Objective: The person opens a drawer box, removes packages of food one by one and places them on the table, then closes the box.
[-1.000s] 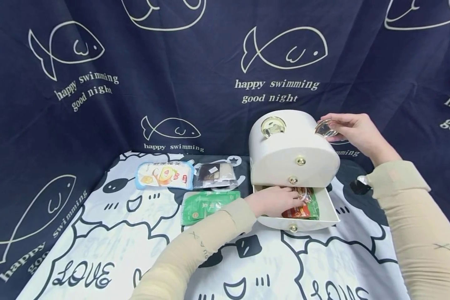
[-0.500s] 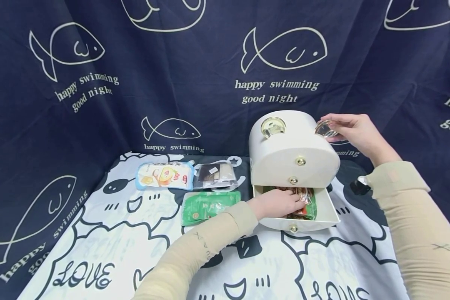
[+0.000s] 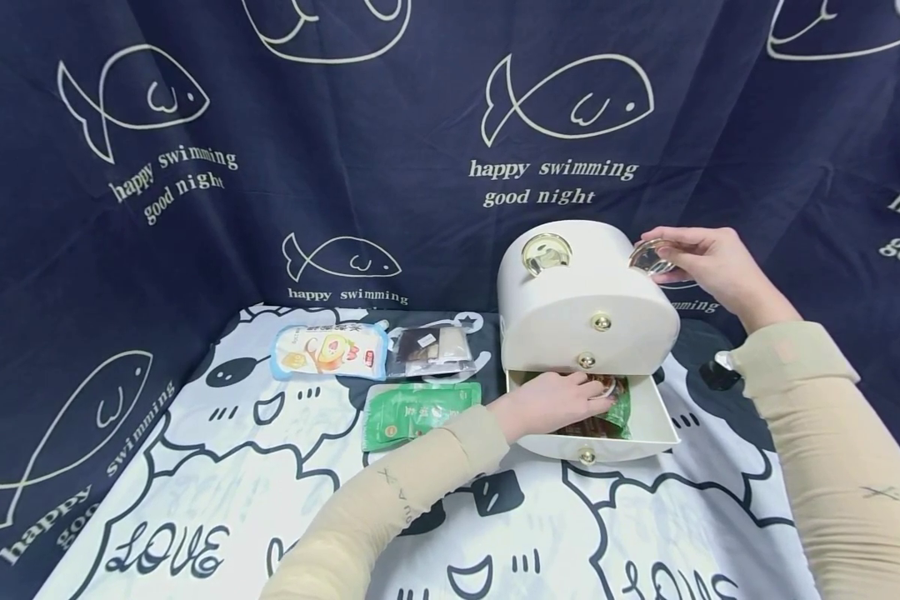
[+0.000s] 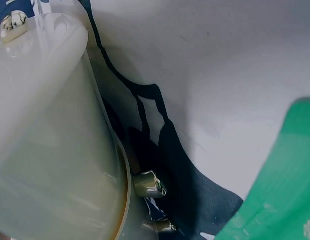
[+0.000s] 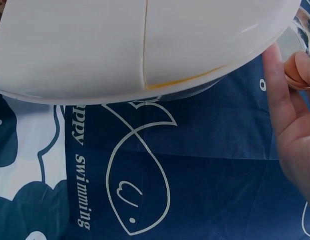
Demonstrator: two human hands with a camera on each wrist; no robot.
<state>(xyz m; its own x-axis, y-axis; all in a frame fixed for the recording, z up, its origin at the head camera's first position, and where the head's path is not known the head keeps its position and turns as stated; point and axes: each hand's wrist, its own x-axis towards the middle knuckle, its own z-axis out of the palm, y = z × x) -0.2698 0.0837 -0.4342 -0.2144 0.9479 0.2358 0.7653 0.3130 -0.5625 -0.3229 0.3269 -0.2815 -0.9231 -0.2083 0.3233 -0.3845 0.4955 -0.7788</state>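
Note:
A white rounded drawer box (image 3: pixel 588 292) stands at the right of the table, its bottom drawer (image 3: pixel 656 417) pulled out. Inside that drawer lie shiny red-and-green snack packets (image 3: pixel 619 414). My left hand (image 3: pixel 551 404) reaches in over the drawer's left side, and its fairly straight fingers rest on the packets; the fingertips are partly hidden. The left wrist view shows the box's pale side and a green pouch (image 4: pixel 280 190), but not the hand. At the box's upper right, my right hand (image 3: pixel 708 258) pinches the clear, gold-rimmed ear (image 3: pixel 651 257) between thumb and fingers.
Left of the box lie a blue-and-white spouted pouch (image 3: pixel 330 352), a clear bag with dark and pale contents (image 3: pixel 431 350) and a green packet (image 3: pixel 420 410). A navy fish-print curtain (image 3: pixel 420 125) hangs behind. A second gold-rimmed ear (image 3: pixel 547 254) sits at the box's upper left.
My left hand has shifted slightly about the drawer, and the packets under it have moved, with less of the red face showing. My right hand stays on the ear.

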